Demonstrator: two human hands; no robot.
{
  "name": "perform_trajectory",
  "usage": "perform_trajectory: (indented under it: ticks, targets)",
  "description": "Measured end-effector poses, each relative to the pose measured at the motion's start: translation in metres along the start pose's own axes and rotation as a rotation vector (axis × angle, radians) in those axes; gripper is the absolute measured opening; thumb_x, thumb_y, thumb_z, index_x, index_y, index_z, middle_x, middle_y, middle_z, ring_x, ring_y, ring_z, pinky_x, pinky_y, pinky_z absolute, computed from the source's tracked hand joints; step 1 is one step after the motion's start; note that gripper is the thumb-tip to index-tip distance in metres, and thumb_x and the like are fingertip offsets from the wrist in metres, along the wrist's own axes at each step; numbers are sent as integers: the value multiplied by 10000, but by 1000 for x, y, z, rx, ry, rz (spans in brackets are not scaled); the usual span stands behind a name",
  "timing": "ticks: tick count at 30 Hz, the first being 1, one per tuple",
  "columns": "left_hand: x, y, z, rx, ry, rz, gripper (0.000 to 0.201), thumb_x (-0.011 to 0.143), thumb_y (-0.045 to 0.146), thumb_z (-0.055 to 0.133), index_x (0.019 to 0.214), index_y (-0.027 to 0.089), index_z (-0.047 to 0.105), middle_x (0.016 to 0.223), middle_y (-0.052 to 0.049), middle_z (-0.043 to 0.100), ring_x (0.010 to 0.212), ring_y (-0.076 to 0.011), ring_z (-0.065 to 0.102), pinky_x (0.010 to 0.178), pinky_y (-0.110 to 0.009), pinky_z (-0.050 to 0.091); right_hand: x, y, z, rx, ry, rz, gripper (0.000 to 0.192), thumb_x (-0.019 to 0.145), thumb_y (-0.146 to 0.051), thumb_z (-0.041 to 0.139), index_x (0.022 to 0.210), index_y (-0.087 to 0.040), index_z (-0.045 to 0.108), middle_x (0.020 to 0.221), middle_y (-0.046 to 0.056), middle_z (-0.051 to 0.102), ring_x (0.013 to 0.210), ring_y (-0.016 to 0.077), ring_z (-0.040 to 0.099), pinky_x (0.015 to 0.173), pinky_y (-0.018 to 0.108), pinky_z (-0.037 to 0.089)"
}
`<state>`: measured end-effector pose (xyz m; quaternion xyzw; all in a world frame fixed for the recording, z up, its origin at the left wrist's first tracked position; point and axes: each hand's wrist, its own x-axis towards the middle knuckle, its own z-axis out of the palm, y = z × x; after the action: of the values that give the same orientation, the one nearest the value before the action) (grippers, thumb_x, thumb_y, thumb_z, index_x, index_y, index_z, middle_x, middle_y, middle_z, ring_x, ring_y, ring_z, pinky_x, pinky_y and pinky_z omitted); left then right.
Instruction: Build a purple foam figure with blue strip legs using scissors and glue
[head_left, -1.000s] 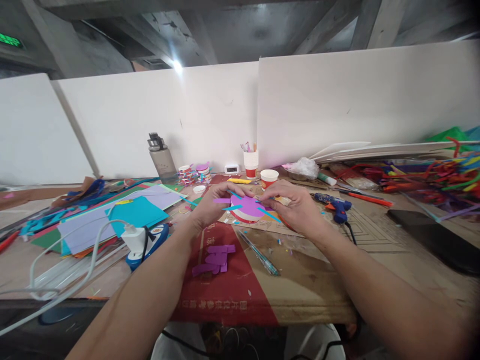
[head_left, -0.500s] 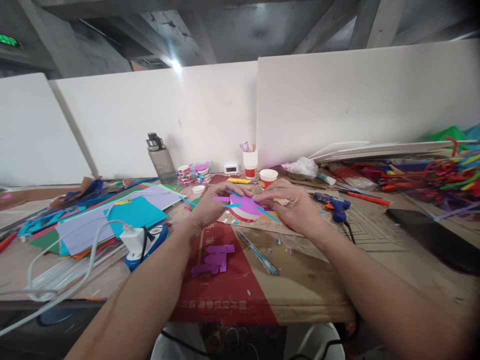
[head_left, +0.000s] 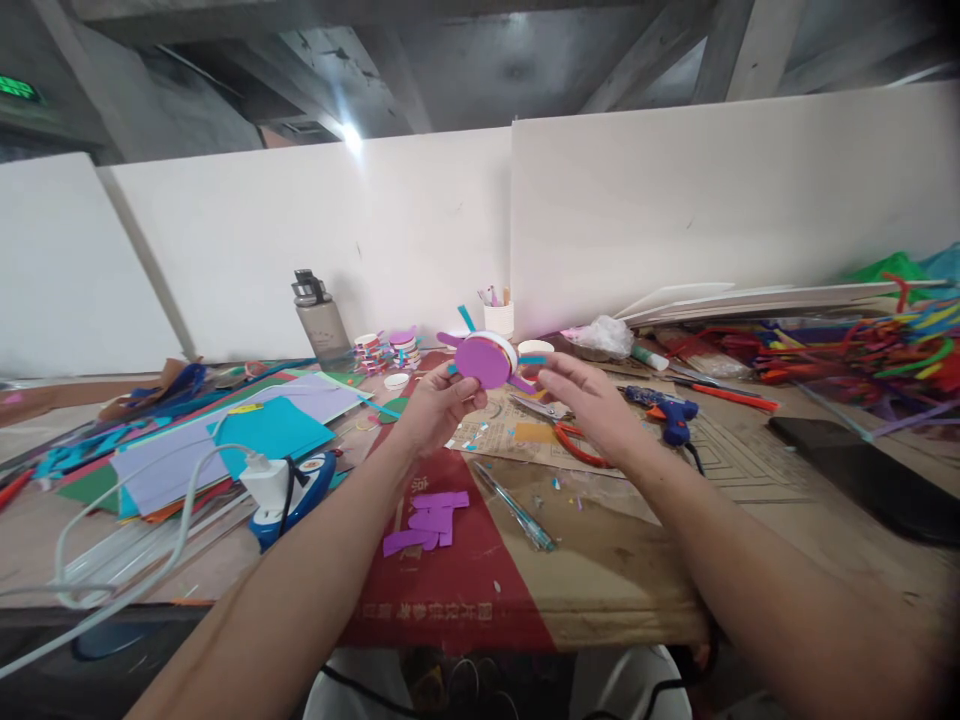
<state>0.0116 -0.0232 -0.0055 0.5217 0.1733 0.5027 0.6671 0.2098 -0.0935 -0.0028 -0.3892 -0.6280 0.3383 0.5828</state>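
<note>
A round piece that looks like a short cup section has a purple disc on its face, a white rim, and purple and blue paper strips sticking out around it. My left hand pinches its lower left edge, thumb on the purple face. At its right side, the fingers of my right hand close on the strip ends. Scissors with orange handles lie under my right hand, partly hidden. Cut purple paper strips lie in a small pile nearer me, left of a clear teal pen.
Left are coloured paper sheets, a power strip with a white cable, and a bottle. Two small striped cup pieces stand at the back. Right are a blue glue gun, a black flat object and pipe cleaners.
The cup piece has been raised and tilted, so its purple disc now faces me. My hands have moved apart, uncovering the scissors on the table.
</note>
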Motion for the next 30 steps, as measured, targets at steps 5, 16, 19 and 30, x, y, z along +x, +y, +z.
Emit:
perform_trajectory:
  ticks: [5, 16, 19, 30]
  targets:
    - [5, -8, 0, -87, 121, -154, 278, 622, 179, 850, 781, 122, 629, 649, 13, 636, 556, -68, 587, 584, -203, 519, 5, 13, 2, 279, 81, 258, 394, 768, -587, 669, 902, -218, 703, 975, 37, 695, 786, 144, 577, 695, 278, 452]
    - [-2, -13, 25, -184, 331, -283, 99, 844, 82, 604, 749, 88, 630, 597, -31, 628, 530, -78, 588, 545, -187, 516, 4, 14, 10, 540, 67, 343, 309, 700, -459, 766, 896, -240, 673, 973, 3, 698, 833, 142, 587, 669, 250, 465]
    - [-3, -13, 28, -213, 351, -276, 131, 857, 76, 582, 736, 90, 633, 603, -37, 633, 551, -81, 600, 563, -184, 517, 5, 17, 10, 539, 63, 337, 281, 746, -445, 727, 932, -242, 673, 1029, 11, 707, 874, 150, 609, 694, 266, 477]
    - [-3, -17, 28, -235, 363, -237, 68, 844, 85, 623, 784, 87, 652, 682, -49, 676, 588, -82, 623, 594, -194, 531, 4, 18, 14, 572, 45, 323, 313, 787, -453, 675, 1032, -259, 655, 1149, 22, 707, 956, 182, 635, 734, 316, 485]
